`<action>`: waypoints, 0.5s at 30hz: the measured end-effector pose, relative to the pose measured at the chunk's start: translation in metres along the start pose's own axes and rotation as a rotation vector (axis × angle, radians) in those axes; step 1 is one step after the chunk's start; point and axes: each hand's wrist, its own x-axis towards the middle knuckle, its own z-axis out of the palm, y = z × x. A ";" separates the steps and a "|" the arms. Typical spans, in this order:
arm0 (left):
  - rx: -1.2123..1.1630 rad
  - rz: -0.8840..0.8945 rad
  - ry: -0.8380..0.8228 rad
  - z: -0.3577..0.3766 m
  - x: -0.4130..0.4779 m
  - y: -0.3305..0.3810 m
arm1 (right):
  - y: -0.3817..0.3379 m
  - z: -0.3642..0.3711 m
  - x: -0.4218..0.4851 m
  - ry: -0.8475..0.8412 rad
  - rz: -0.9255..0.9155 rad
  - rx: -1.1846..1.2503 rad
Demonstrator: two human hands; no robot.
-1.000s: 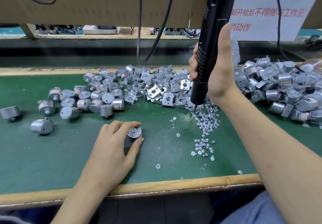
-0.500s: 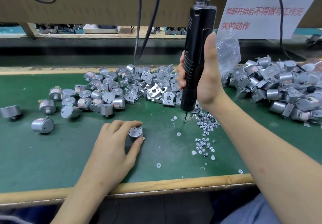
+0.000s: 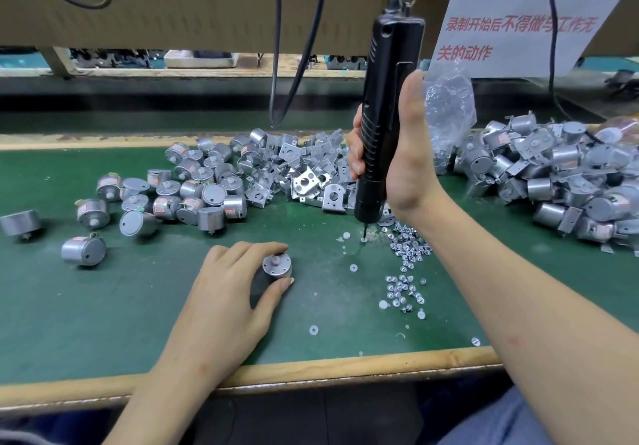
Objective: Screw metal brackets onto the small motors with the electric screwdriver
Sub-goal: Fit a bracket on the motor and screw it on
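Note:
My left hand (image 3: 228, 292) rests on the green mat and pinches a small silver motor (image 3: 276, 266) that stands shaft up. My right hand (image 3: 397, 164) grips the black electric screwdriver (image 3: 385, 112) upright. Its bit tip touches the mat at the left edge of a scatter of small screws (image 3: 408, 254), to the right of the held motor. A heap of metal brackets (image 3: 304, 175) lies behind the screwdriver. Loose bare motors (image 3: 193, 195) are piled at the left.
A large pile of motors with brackets (image 3: 560, 181) fills the right side. A clear plastic bag (image 3: 449, 109) stands behind my right hand. White washers (image 3: 313, 329) dot the mat. Cables (image 3: 294, 47) hang from above. The wooden table edge (image 3: 311, 370) runs along the front.
My right hand has carried the screwdriver leftward and down, from over the bracket heap to the edge of the screws. My left hand and its motor have stayed put.

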 end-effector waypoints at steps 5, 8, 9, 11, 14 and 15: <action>-0.079 -0.011 -0.019 -0.002 0.007 0.006 | -0.005 -0.004 0.005 0.014 -0.023 0.036; -0.025 0.007 -0.035 -0.002 0.031 0.012 | -0.009 -0.005 0.007 0.003 -0.037 0.067; 0.008 0.015 -0.043 -0.001 0.042 0.014 | -0.009 -0.005 0.006 0.004 -0.039 0.057; 0.052 0.015 -0.057 0.004 0.065 0.019 | -0.009 -0.005 0.006 0.008 -0.042 0.048; 0.103 -0.027 -0.103 0.012 0.097 0.027 | -0.008 -0.003 0.005 0.013 -0.034 0.031; 0.133 -0.043 -0.130 0.014 0.106 0.028 | -0.008 -0.002 0.005 0.016 -0.031 0.028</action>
